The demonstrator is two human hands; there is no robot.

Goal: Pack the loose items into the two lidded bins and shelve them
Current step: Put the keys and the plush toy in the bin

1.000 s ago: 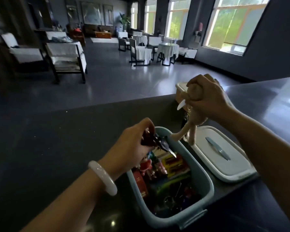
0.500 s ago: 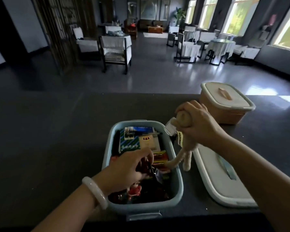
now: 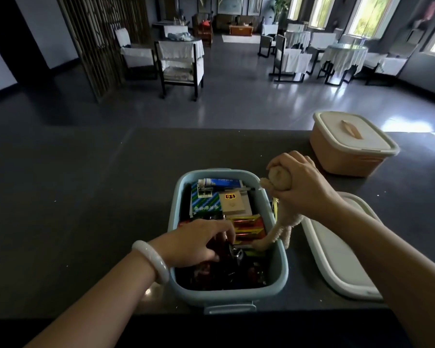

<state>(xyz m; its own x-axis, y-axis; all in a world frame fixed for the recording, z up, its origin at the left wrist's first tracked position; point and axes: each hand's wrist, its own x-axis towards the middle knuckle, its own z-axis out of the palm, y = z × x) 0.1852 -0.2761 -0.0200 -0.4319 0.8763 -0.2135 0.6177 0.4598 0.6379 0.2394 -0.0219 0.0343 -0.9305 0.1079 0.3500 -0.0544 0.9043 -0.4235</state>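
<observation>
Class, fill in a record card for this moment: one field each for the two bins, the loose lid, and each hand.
blue bin: open, nearly full, on the dark counter.
white lid: flat on the counter, right of the blue bin.
peach bin: lidded, farther back right.
left hand: inside blue bin, fingers curled on a dark item.
right hand: grips plush toy by its head; legs dangle over the bin's right rim.
</observation>
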